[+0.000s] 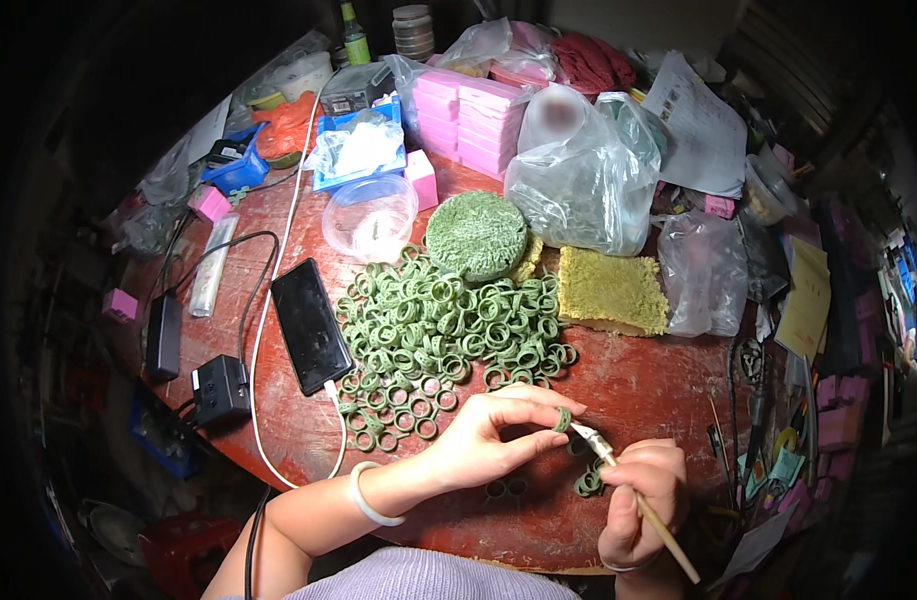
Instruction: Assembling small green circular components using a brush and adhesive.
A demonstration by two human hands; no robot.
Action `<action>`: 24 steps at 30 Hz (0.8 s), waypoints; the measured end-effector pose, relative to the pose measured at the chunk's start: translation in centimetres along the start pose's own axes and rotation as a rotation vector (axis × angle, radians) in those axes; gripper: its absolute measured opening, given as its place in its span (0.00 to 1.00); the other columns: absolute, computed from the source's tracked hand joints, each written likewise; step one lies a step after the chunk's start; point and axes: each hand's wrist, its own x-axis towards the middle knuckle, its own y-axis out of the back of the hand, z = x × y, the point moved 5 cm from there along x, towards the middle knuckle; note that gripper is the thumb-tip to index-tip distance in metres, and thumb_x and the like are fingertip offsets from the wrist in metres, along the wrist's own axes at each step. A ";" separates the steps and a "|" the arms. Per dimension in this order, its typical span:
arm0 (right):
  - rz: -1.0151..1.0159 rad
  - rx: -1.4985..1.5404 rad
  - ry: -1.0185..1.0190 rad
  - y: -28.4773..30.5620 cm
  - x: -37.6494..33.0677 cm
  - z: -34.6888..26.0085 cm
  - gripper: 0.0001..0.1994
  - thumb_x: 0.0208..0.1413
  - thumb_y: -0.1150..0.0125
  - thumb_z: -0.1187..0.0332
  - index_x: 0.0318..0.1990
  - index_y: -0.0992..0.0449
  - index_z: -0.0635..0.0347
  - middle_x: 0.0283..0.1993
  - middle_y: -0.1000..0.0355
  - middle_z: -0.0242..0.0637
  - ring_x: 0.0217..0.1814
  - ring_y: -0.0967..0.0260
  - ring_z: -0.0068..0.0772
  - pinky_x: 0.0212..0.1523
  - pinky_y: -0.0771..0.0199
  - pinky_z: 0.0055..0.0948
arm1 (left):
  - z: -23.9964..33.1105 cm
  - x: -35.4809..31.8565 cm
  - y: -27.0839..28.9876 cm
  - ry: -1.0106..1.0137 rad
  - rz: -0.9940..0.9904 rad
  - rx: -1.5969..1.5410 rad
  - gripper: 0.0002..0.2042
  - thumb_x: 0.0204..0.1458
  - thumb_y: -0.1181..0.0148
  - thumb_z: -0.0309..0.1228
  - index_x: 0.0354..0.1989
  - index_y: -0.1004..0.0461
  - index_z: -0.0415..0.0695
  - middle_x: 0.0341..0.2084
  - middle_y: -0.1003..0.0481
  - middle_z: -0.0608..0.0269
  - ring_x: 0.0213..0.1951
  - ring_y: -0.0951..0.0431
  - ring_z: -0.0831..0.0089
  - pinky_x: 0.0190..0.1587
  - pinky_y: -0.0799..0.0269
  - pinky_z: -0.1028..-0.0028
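Note:
My left hand point(483, 438), with a pale bangle on its wrist, pinches a small green ring point(562, 420) between thumb and fingers. In my right hand point(642, 490) is a slim tool point(666, 538) with a pale wooden handle and a light metal tip. That tip points up and left, at or very close to the ring; I cannot tell if they touch. Beyond my left hand spreads a heap of similar green rings point(448, 320). A few more rings point(589, 483) lie beside my right hand, partly hidden by it.
Behind the heap are a round green textured pad point(475, 235), a yellow sponge-like block point(612, 292) and a clear tub point(370, 215). A black phone point(310, 325) with a white cable point(339, 430) lies left. Plastic bags point(578, 180) and pink blocks point(468, 115) crowd the back.

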 end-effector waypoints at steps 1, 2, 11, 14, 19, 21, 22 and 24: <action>0.016 -0.030 -0.012 0.3 0.0 0.2 0.06 0.56 0.47 0.75 0.40 0.26 0.64 0.34 0.31 0.42 0.32 0.31 0.39 0.34 0.27 0.35 | 0.2 0.0 0.1 -0.034 0.010 0.042 0.09 0.53 0.35 0.22 0.43 0.19 0.40 0.48 0.21 0.57 0.51 0.23 0.65 0.56 0.29 0.66; 0.016 -0.029 -0.011 0.3 -0.1 0.2 0.06 0.56 0.47 0.75 0.40 0.26 0.64 0.34 0.31 0.42 0.32 0.31 0.39 0.34 0.27 0.35 | 0.4 0.0 0.1 -0.067 0.020 0.085 0.10 0.52 0.34 0.22 0.43 0.19 0.40 0.48 0.21 0.57 0.51 0.23 0.65 0.56 0.30 0.66; 0.062 -0.082 -0.073 0.3 -0.9 1.1 0.06 0.59 0.47 0.75 0.42 0.28 0.66 0.32 0.29 0.41 0.28 0.31 0.37 0.31 0.27 0.33 | 1.4 0.4 -0.2 -0.123 0.023 0.139 0.09 0.52 0.33 0.23 0.42 0.19 0.40 0.48 0.20 0.57 0.52 0.23 0.63 0.57 0.31 0.64; 0.029 0.045 -0.129 0.1 -0.9 1.0 0.06 0.59 0.47 0.75 0.42 0.28 0.66 0.31 0.29 0.40 0.28 0.30 0.37 0.31 0.28 0.32 | 1.3 0.4 -0.1 -0.179 -0.002 0.166 0.10 0.51 0.34 0.22 0.43 0.18 0.42 0.49 0.21 0.57 0.54 0.24 0.62 0.60 0.33 0.61; -0.047 -0.024 -0.058 -0.2 -0.4 0.7 0.05 0.57 0.44 0.77 0.41 0.26 0.65 0.31 0.29 0.41 0.27 0.30 0.39 0.29 0.28 0.33 | 1.1 0.3 -0.2 -0.171 0.006 0.156 0.09 0.51 0.34 0.23 0.42 0.17 0.42 0.49 0.21 0.57 0.54 0.24 0.62 0.60 0.33 0.60; -0.039 -0.044 -0.028 -0.2 -0.2 0.4 0.05 0.57 0.44 0.77 0.41 0.26 0.65 0.32 0.29 0.40 0.27 0.30 0.39 0.29 0.27 0.33 | 1.0 0.3 -0.2 -0.153 0.011 0.133 0.10 0.51 0.34 0.23 0.42 0.17 0.42 0.49 0.21 0.57 0.53 0.24 0.62 0.60 0.33 0.61; -0.032 -0.065 0.003 -0.2 -0.2 0.3 0.06 0.57 0.43 0.77 0.41 0.26 0.65 0.32 0.29 0.40 0.27 0.30 0.39 0.29 0.27 0.33 | 1.0 0.2 -0.1 -0.153 0.017 0.158 0.08 0.51 0.33 0.23 0.40 0.18 0.40 0.48 0.21 0.57 0.52 0.23 0.62 0.58 0.32 0.62; -0.038 -0.080 0.032 -0.2 -0.3 0.1 0.06 0.56 0.43 0.77 0.41 0.26 0.65 0.33 0.29 0.40 0.27 0.30 0.39 0.29 0.27 0.33 | 1.1 0.2 0.0 -0.153 0.023 0.184 0.07 0.51 0.33 0.24 0.39 0.19 0.39 0.48 0.20 0.57 0.50 0.23 0.61 0.56 0.31 0.63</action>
